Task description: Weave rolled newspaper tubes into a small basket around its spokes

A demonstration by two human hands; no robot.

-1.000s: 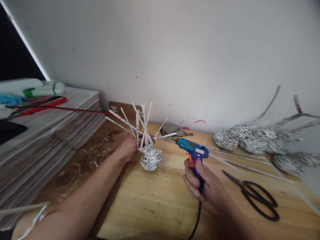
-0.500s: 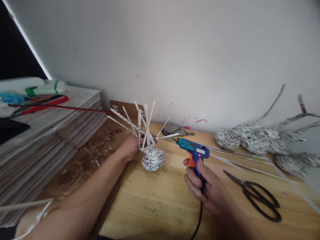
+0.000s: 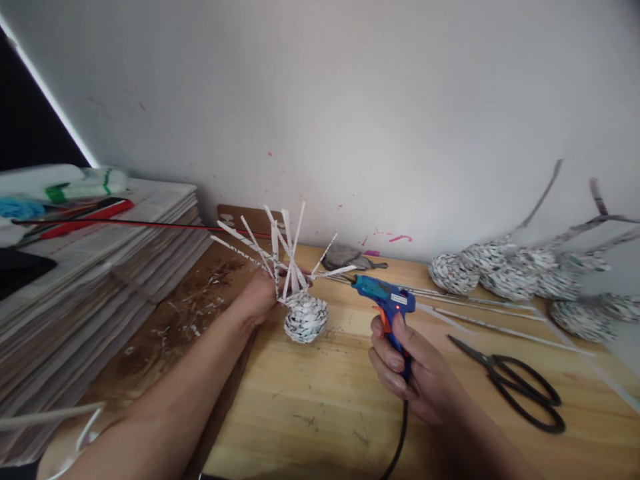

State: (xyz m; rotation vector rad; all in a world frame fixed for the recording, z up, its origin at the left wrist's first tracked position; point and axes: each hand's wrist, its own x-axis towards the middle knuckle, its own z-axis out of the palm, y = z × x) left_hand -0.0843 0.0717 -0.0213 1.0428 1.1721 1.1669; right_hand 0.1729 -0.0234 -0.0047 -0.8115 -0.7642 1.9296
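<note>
My left hand (image 3: 261,295) is closed on a small woven paper ball (image 3: 306,319) from behind and the left, among its upright strips; the fingertips are partly hidden. Several rolled paper strips (image 3: 295,257) fan up and outward from the ball's top. In my right hand (image 3: 407,360) is a blue glue gun (image 3: 385,293), its small red light lit and a finger at the orange trigger. The nozzle points left toward the strips, with the tip close to the end of one of them. A black cord hangs from the gun's handle.
Black-handled scissors (image 3: 520,383) lie on the wooden table (image 3: 300,427) at right. Behind them are loose paper rods (image 3: 500,323) and several woven paper balls (image 3: 455,273). A grey cloth (image 3: 345,257) rests by the wall. Stacked newspapers (image 3: 165,230) stand at left, beside paper scraps.
The glue gun has shifted very slightly left, and the orange trigger looks pressed further in. My left hand and the ball stay nearly in place; the view has moved a little.
</note>
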